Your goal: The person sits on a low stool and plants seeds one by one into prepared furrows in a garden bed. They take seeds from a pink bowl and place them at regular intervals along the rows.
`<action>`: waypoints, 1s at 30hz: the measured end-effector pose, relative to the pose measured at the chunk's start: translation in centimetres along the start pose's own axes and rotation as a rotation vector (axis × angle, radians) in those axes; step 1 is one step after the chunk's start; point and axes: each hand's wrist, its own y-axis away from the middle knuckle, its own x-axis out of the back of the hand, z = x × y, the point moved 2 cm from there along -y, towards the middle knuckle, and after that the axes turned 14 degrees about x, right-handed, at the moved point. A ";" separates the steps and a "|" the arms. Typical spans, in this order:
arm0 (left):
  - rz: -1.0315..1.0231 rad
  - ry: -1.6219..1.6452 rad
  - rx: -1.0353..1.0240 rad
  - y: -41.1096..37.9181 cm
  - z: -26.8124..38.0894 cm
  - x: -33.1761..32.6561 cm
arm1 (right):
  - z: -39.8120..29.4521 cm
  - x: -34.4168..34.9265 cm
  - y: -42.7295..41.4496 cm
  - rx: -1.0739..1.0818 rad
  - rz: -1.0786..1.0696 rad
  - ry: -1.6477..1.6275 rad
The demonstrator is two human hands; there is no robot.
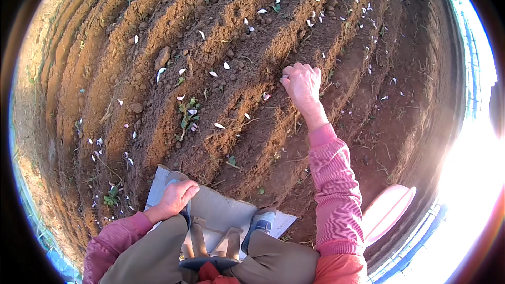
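Observation:
My right hand [303,85] reaches out over the furrowed soil [252,53]. Between its thumb and fingers shows the pale end of a garlic clove [283,78]; the curled fingers hide the rest. Just left of it, a pinkish clove [266,96] lies on a ridge, and another clove [247,116] is closer to me. My left hand [177,196] is by my left knee, its fingers curled in. No object shows in it, though its palm is hidden. More cloves, such as one [226,65] in the middle, are scattered across the rows.
My shoes [260,223] stand on a grey board [219,207], around a low wooden stool [199,240]. A pink basin [388,211] is beside my right arm. Leafy weeds [185,116] and clods, including a large one [162,57], dot the rows. Strong glare fills the right edge.

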 end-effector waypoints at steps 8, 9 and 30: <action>-0.010 0.011 -0.011 0.1 0.1 0.2 | 3.1 1.7 -1.1 -0.167 0.293 -0.396; -0.017 0.020 -0.005 0.1 0.1 0.1 | 2.9 1.7 -1.1 -0.126 0.248 -0.335; -0.012 0.065 0.050 -0.4 -0.2 0.0 | 0.0 0.3 0.7 -0.024 0.186 -0.507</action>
